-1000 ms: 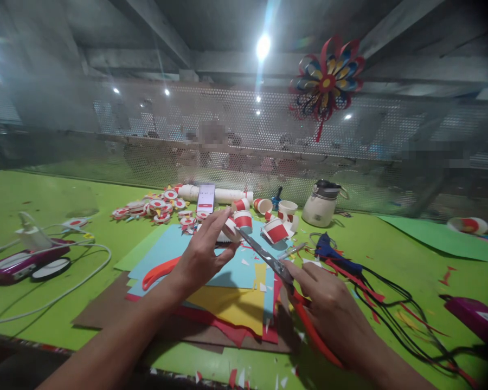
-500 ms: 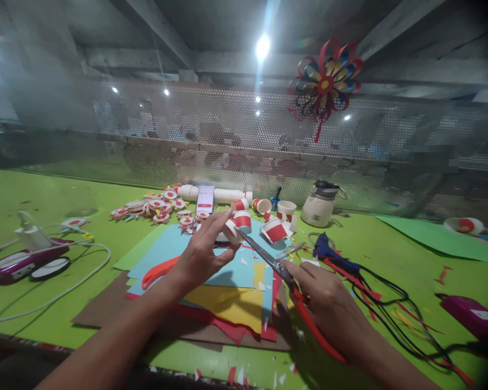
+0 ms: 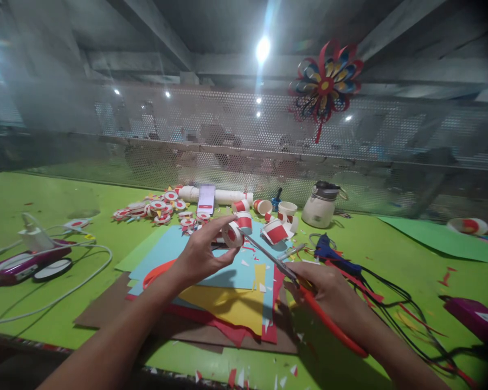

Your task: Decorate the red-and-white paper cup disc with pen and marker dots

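Between thumb and fingers, my left hand (image 3: 200, 249) pinches a small red-and-white paper cup piece (image 3: 232, 234), its round end turned partly toward me. My right hand (image 3: 329, 290) is wrapped round the orange handles of the scissors (image 3: 268, 253). Their blades point up and left, with the tips close to the cup piece; whether they touch it I cannot tell. Under both hands lie stacked sheets of blue paper (image 3: 223, 278) and yellow paper (image 3: 244, 309). An orange looped handle (image 3: 158, 272) shows partly behind my left forearm.
Several paper cups (image 3: 275, 231) stand and lie behind the sheets, near a phone (image 3: 206, 198) and a white kettle-like jug (image 3: 319, 208). Finished-looking red-and-white discs (image 3: 158, 206) are heaped at left. Black cords (image 3: 390, 303) trail at right; a white cable (image 3: 106, 265) loops at left.
The cup piece has turned so that more of its round end faces me. My right hand and the scissors have shifted slightly right and down.
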A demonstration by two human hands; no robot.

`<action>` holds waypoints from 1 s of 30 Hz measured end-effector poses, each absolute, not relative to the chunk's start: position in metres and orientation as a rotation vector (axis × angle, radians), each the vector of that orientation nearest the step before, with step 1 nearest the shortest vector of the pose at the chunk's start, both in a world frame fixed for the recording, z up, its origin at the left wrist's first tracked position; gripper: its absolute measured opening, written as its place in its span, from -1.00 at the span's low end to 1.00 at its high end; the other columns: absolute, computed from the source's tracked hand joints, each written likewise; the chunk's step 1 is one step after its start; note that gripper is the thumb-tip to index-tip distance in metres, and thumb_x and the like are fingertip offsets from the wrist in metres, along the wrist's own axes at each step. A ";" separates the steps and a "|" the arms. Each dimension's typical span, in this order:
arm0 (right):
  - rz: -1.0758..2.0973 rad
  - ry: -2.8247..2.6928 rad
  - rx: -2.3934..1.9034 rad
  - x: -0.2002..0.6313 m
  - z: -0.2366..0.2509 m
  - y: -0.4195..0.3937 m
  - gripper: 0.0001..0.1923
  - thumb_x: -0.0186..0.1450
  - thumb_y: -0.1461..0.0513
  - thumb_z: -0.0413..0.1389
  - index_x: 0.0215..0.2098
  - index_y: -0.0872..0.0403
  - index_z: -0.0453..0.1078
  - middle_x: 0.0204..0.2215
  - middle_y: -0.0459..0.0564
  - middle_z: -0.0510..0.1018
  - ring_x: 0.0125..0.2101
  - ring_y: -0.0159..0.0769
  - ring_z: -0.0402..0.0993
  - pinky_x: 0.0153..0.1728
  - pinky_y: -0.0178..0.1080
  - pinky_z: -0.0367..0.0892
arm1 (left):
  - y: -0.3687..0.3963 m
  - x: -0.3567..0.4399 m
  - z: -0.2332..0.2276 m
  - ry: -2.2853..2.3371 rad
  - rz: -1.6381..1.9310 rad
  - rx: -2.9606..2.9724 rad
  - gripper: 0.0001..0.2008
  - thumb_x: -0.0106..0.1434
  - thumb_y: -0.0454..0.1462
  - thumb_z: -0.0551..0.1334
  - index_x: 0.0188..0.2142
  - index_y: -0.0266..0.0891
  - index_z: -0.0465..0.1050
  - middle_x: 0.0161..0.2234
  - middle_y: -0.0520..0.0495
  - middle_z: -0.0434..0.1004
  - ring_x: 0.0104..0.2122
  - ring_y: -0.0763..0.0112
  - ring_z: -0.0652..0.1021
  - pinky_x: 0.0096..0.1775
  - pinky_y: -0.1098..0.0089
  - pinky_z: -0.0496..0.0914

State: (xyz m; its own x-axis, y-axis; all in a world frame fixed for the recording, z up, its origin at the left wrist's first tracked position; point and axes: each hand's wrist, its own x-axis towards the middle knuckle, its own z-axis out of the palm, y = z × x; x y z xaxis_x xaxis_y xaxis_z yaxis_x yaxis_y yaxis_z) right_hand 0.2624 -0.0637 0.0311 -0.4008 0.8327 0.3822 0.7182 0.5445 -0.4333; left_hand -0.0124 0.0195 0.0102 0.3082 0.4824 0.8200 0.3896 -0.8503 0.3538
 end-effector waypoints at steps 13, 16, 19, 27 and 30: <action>0.437 -2.039 -1.346 0.285 0.023 -0.041 -0.65 0.30 0.04 0.13 -0.25 0.13 0.61 -0.58 -0.10 0.46 -0.56 -0.34 0.28 -0.50 -0.29 0.22 | 0.024 -0.022 0.018 0.848 1.629 2.560 -0.47 0.22 -0.35 0.30 0.20 -0.25 0.39 0.03 -0.21 0.61 -0.12 0.35 0.65 -0.09 0.34 0.63; 0.462 -1.879 -1.342 0.284 0.019 -0.041 -0.59 0.30 -0.01 0.15 -0.15 0.13 0.62 -0.60 -0.13 0.40 -0.59 -0.35 0.24 -0.51 -0.28 0.21 | 0.021 -0.019 0.019 0.785 1.572 2.481 -0.45 0.24 -0.34 0.30 0.23 -0.22 0.35 0.07 -0.22 0.58 -0.07 0.33 0.65 -0.06 0.32 0.63; 0.511 -1.790 -1.322 0.277 0.017 -0.046 -0.58 0.32 0.00 0.14 -0.07 0.12 0.60 -0.59 -0.13 0.41 -0.57 -0.34 0.29 -0.49 -0.28 0.26 | 0.018 -0.013 0.018 0.640 1.481 2.264 -0.46 0.24 -0.34 0.33 0.20 -0.19 0.31 0.16 -0.26 0.51 -0.01 0.30 0.64 -0.04 0.30 0.63; 0.459 -1.926 -1.266 0.270 0.021 -0.045 -0.62 0.28 0.07 0.13 -0.10 0.16 0.56 -0.34 0.07 0.64 -0.40 -0.20 0.52 -0.35 -0.23 0.44 | 0.012 -0.016 0.025 0.360 1.298 1.800 -0.56 0.24 -0.31 0.43 0.08 -0.18 0.40 0.16 -0.25 0.52 0.06 0.20 0.61 0.04 0.23 0.58; 0.467 -1.995 -1.271 0.266 0.027 -0.050 -0.65 0.30 0.07 0.11 -0.17 0.16 0.55 -0.43 0.01 0.57 -0.45 -0.26 0.43 -0.39 -0.25 0.39 | 0.011 -0.019 0.029 0.284 1.237 1.715 -0.52 0.22 -0.29 0.46 0.11 -0.17 0.47 0.09 -0.22 0.58 0.04 0.21 0.62 0.04 0.26 0.56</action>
